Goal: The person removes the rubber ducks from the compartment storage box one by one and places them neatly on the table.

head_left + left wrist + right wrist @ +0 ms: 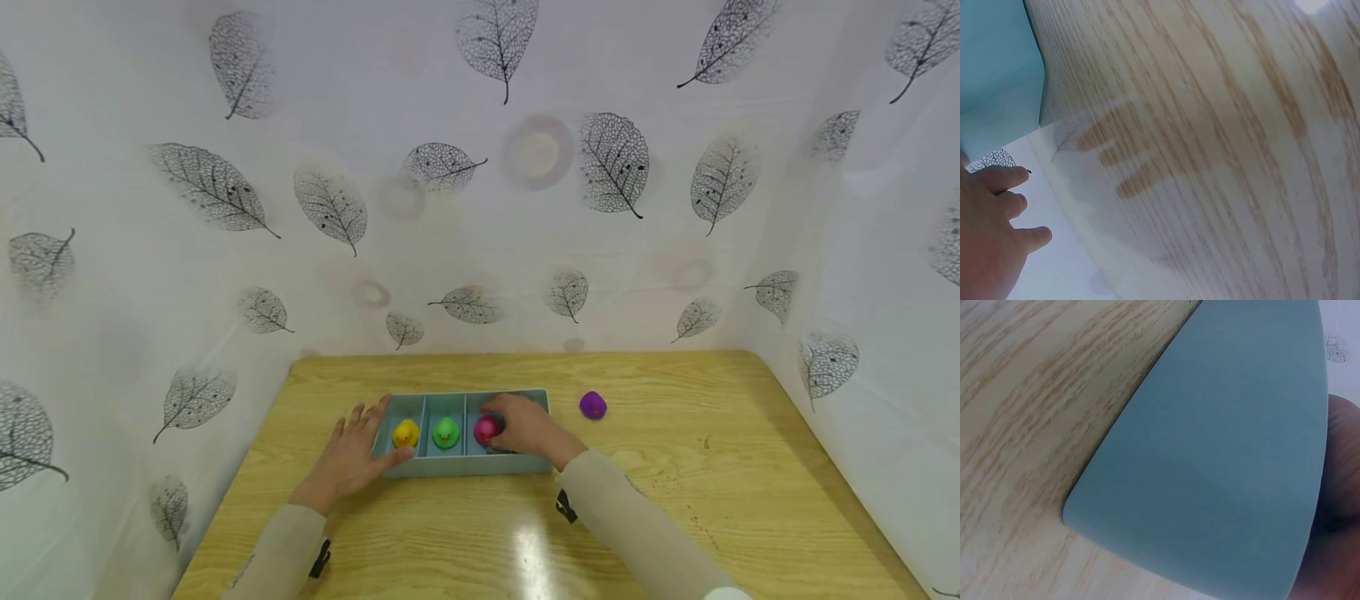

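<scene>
Sleeved forearms frame the grey tray (465,467) on the surface (675,467). Your left hand (348,454), fingers straight, steadies its left end; keep it pressed while your right hand (528,427), curled round the pink duck (485,428), sets it squarely inside the third compartment.

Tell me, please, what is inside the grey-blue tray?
The tray holds a yellow duck, a green duck and a pink duck, each in its own compartment. The right hand covers the rightmost part, so its content cannot be seen.
</scene>
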A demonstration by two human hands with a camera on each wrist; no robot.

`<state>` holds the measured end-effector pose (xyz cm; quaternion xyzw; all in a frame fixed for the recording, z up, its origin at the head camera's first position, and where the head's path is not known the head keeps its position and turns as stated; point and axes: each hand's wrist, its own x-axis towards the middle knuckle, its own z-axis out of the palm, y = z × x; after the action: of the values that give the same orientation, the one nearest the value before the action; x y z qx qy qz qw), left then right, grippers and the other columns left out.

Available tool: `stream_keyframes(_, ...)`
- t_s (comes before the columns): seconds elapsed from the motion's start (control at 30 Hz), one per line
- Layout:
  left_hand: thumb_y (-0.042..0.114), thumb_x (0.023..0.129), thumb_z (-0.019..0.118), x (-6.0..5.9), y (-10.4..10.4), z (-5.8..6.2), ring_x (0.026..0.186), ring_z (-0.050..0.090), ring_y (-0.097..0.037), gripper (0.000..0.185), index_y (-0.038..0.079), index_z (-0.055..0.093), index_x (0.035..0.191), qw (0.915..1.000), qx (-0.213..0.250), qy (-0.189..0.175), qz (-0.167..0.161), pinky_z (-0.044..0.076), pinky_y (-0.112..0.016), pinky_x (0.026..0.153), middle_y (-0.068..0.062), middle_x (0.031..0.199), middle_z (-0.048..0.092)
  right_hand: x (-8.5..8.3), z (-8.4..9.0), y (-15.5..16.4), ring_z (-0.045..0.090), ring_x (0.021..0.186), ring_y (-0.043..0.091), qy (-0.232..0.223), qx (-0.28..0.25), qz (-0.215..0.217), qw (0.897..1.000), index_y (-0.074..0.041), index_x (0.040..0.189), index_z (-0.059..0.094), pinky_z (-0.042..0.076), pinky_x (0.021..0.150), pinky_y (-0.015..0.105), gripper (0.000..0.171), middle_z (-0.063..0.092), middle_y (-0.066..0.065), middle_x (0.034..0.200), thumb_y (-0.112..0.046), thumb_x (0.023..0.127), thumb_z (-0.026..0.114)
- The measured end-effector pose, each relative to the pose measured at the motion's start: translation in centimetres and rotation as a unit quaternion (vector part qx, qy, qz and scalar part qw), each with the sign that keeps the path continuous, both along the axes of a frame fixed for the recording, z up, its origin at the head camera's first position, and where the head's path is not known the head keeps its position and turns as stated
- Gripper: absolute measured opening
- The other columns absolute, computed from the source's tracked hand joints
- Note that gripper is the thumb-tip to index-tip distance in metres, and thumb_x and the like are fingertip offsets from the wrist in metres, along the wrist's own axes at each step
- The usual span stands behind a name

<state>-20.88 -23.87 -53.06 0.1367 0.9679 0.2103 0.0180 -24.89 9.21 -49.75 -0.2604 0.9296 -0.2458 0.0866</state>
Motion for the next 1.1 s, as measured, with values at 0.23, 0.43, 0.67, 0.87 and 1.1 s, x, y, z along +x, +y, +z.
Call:
stream_keyframes(0.23,0.070,0.097,0.059,0.14,0.01,0.04,0.159,0.020,-0.053,0.102,0.016,0.014,0.171,1.0000,0.001,-0.002,0.000,0.013,-0.076,0.125,-0.021,0.171,0.031,-0.13,0.04,-0.25,0.065,0.128,0.038,-0.011,0.000,0.002,1.000,-0.002,0.136,0.068,0.052,0.110,0.053,0.057,0.070,0.017,0.136,-0.015,0.084,0.086)
stream_keyframes(0.43,0.071,0.097,0.058,0.13,0.07,-0.04,0.159,0.020,-0.053,0.103,0.016,0.013,0.171,1.0000,0.001,-0.003,-0.001,0.014,-0.076,0.125,-0.021,0.171,0.030,-0.03,0.06,-0.46,0.066,0.124,0.038,-0.018,-0.001,-0.005,1.000,-0.001,0.134,0.070,0.054,0.107,0.053,0.052,0.071,0.018,0.133,-0.013,0.085,0.085)
stream_keyframes(0.67,0.071,0.096,0.059,0.03,0.04,0.04,0.159,0.021,-0.052,0.104,0.016,0.013,0.171,1.0000,0.004,-0.007,0.001,0.013,-0.075,0.125,-0.020,0.172,0.029,-0.04,0.23,-0.60,0.067,0.123,0.039,-0.014,-0.002,-0.007,1.000,-0.001,0.132,0.071,0.054,0.107,0.053,0.049,0.072,0.018,0.130,-0.013,0.086,0.085)
stream_keyframes(0.87,0.071,0.096,0.060,0.09,-0.01,0.17,0.158,0.022,-0.054,0.103,0.015,0.015,0.171,1.0000,0.007,-0.002,0.001,0.014,-0.076,0.124,-0.020,0.171,0.030,-0.22,0.07,-0.76,0.068,0.120,0.037,-0.010,0.004,-0.003,1.000,-0.001,0.130,0.072,0.056,0.104,0.052,0.048,0.074,0.018,0.128,-0.014,0.086,0.085)
stream_keyframes(1.1,0.070,0.097,0.059,0.22,0.09,0.30,0.157,0.023,-0.054,0.102,0.014,0.016,0.171,1.0000,0.006,-0.002,0.000,0.015,-0.076,0.124,-0.020,0.172,0.030,-0.33,-0.27,-0.65,0.071,0.114,0.034,0.001,0.000,-0.001,1.000,-0.002,0.127,0.074,0.058,0.099,0.049,0.047,0.076,0.016,0.123,-0.018,0.085,0.086)
